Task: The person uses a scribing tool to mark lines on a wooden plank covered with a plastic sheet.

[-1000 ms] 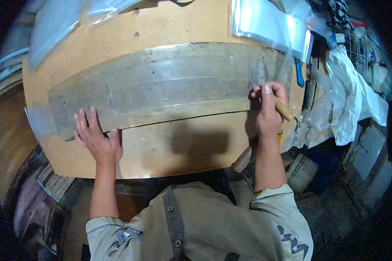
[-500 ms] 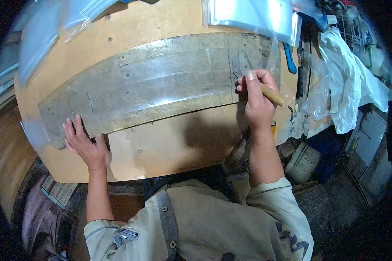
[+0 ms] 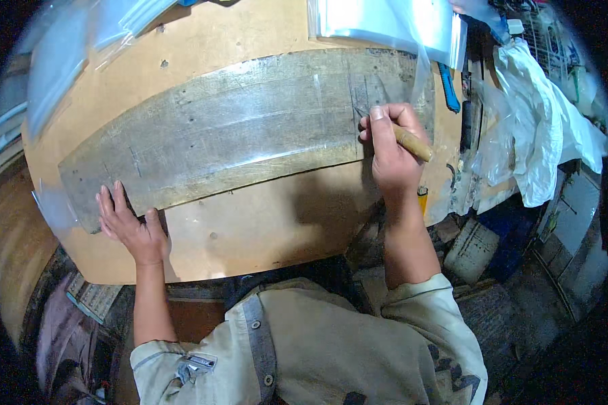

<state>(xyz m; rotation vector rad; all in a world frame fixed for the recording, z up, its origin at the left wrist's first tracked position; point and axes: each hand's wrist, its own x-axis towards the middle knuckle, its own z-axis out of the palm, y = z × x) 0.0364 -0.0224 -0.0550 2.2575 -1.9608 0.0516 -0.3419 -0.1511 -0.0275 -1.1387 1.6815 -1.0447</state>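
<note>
A long greyish wooden board [image 3: 250, 111] with a curved far edge lies on the tan tabletop. Glossy reflections suggest clear plastic film over it, though its outline is hard to make out. My left hand [image 3: 134, 229] rests on the board's near left corner, fingers spread. Toward the right end, my right hand [image 3: 395, 145] is closed round a wooden-handled awl [image 3: 413, 144]. Its handle sticks out to the right, and its thin dark metal tip points left onto the board near some dark lines across it. My fingers hide part of the tool.
Stacked clear plastic sheets [image 3: 385, 27] lie at the back right, and more plastic sheets [image 3: 57, 67] at the far left. A blue cutter knife [image 3: 448, 89] sits right of the board. White plastic bags [image 3: 537, 128] hang over the right side. A yellow-handled object [image 3: 422, 200] is beside my right forearm.
My right hand and the awl have shifted slightly left and a little toward me. My left hand keeps nearly the same place on the board.
</note>
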